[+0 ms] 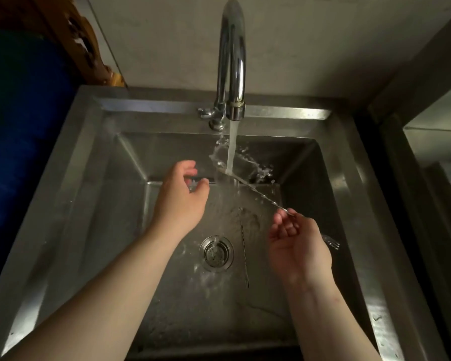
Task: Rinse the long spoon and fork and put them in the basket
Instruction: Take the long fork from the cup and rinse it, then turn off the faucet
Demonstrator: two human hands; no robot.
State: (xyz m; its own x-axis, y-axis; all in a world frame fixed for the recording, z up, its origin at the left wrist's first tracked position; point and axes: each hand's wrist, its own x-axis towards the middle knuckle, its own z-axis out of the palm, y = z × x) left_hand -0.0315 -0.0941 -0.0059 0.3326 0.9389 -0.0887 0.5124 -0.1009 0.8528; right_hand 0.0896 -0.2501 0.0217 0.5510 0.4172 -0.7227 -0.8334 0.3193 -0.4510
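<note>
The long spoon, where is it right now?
In the head view, the right hand holds the long spoon slanting over the sink, its bowl end under the tap water.

No readable text, labels or numbers anywhere.

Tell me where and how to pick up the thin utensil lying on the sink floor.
Grip the thin twisted metal utensil lying flat on the floor of the steel sink near mid-stem, coming straight down with the free left hand. It lies just right of the round drain strainer, so pinch its narrow stem across its width with the fingers.
</note>
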